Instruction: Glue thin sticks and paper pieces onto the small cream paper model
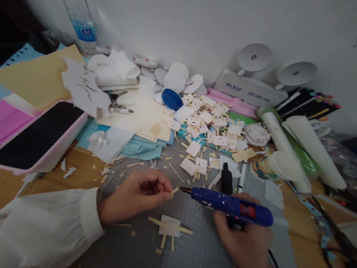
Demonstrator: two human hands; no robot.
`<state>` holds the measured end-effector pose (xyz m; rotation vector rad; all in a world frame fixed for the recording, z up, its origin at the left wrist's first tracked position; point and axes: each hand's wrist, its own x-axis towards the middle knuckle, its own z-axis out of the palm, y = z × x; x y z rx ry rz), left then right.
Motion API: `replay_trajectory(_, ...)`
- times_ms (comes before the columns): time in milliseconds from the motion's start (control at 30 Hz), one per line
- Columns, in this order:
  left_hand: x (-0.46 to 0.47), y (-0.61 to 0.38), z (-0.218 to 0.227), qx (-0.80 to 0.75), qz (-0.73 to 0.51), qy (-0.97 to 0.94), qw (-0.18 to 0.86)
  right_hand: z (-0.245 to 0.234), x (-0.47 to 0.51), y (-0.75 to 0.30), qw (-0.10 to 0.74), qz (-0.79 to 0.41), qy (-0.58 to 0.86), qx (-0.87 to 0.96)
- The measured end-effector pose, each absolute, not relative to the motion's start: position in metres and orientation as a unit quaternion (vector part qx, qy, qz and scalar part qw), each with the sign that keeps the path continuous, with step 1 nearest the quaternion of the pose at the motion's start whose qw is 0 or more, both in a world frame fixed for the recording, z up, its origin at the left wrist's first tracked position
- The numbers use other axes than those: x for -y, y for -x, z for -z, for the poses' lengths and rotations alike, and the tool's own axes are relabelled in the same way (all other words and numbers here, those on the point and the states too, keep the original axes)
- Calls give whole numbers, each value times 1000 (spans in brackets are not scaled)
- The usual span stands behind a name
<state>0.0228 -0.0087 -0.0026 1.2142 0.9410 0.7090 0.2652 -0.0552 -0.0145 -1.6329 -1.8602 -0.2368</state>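
I have the left hand (141, 194) pinching a paper strip (175, 189), long axis slanting toward the glue gun (219, 201) gripped in the right hand (245, 240), the paper figure (170, 226) lying nearer the left.

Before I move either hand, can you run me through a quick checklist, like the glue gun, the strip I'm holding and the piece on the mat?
1. Strip in hand: ok, your left hand pinches the pale strip.
2. Gun in hand: ok, your right hand grips the blue glue gun.
3. Fingers well away from the nozzle: not ok, I'd say; the left ones are close to it.
4. Glue on the strip: cannot tell, too small to see.
5. White paper piece on the gray mat: ok, lying nearer you than the gun.
6. Mat free of scraps: not ok, several lie around.
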Motion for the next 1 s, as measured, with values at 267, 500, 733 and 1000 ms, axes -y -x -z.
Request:
replay_trajectory(267,9,-22,2,-418,-312,-540,661,14,53,-265,324,96,618,710)
replay_trajectory(500,9,-23,3,-421,-316,-538,658,16,56,-268,315,99,617,714)
replay_trajectory(733,8,-23,3,-413,-331,-529,663,6,52,-274,296,125,689,650)
replay_trajectory(1000,9,-23,5,-395,-352,-527,665,-4,67,-337,316,96,772,543)
